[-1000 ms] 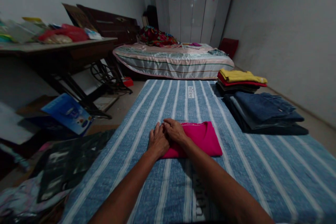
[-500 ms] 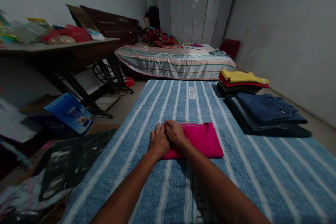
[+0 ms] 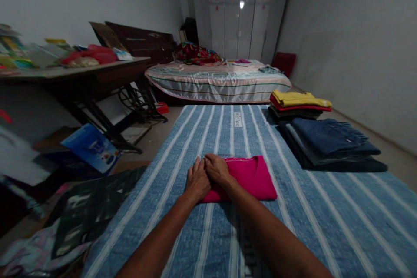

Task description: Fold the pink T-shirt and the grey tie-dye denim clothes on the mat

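Note:
A folded bright pink garment [image 3: 252, 178] lies flat on the blue-and-white striped bed cover [image 3: 192, 147]. My left hand [image 3: 198, 181] rests on its left end, palm down, fingers stretched forward and slightly apart. Beside it, my right hand [image 3: 217, 168] presses on the same end, its fingers pointing left and touching or overlapping the left hand's fingers. The garment's right half, with a folded edge or neckline, shows uncovered; its left end is mostly under my hands.
To the right sit folded dark jeans [image 3: 332, 143] and, behind them, a stack topped with a yellow garment [image 3: 299, 98]. A cluttered sewing-machine table [image 3: 107, 67], a blue box [image 3: 93, 150] and dark fabric [image 3: 94, 208] are on the left. Beyond stands another bed [image 3: 221, 84].
The view has tilted up slightly, so the room sits lower in the picture. Both hands stay at the left end of the pink garment with hardly any movement.

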`<state>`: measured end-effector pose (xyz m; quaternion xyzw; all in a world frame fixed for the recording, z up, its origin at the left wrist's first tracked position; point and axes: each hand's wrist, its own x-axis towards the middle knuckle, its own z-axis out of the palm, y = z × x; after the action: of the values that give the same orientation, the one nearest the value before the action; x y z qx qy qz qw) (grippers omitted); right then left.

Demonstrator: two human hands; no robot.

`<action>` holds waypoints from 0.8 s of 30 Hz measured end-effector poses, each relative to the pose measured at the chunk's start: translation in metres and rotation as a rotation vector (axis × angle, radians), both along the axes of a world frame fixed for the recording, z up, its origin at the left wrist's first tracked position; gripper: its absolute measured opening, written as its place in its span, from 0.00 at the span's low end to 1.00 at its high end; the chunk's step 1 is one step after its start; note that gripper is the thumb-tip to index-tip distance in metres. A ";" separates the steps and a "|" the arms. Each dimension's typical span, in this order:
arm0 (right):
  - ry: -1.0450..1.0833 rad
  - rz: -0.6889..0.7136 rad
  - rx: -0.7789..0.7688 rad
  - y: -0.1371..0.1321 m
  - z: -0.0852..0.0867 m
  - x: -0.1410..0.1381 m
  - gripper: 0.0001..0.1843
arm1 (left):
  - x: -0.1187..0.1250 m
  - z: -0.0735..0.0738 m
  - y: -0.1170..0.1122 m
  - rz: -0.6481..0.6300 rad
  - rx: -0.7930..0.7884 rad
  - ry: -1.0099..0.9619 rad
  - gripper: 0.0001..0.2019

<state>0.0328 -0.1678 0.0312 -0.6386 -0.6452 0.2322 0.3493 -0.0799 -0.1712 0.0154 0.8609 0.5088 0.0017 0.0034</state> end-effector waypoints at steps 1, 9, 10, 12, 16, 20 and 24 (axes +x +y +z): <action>0.010 -0.001 0.003 0.001 0.000 0.000 0.14 | 0.000 -0.001 0.000 0.000 0.000 -0.006 0.28; 0.092 -0.033 0.100 -0.008 0.005 0.004 0.18 | -0.003 -0.001 0.003 0.018 -0.021 -0.050 0.27; 0.094 -0.035 0.119 -0.013 0.006 0.006 0.17 | -0.003 0.001 0.004 0.016 -0.025 -0.068 0.27; 0.090 -0.019 0.178 -0.026 0.008 0.013 0.17 | -0.002 0.008 0.004 0.016 -0.034 -0.100 0.25; 0.059 0.009 0.385 -0.059 0.007 0.034 0.14 | 0.009 0.028 0.003 0.043 -0.031 -0.090 0.22; 0.006 -0.020 0.561 -0.084 0.001 0.060 0.14 | 0.024 0.043 0.002 0.047 0.005 -0.068 0.22; -0.100 -0.065 0.711 -0.099 -0.004 0.085 0.13 | 0.033 0.037 0.005 0.007 0.045 -0.046 0.23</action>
<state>0.1181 -0.2667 0.0276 -0.5079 -0.6815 -0.0494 0.5245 -0.0468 -0.1657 0.0528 0.8588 0.5112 0.0328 -0.0044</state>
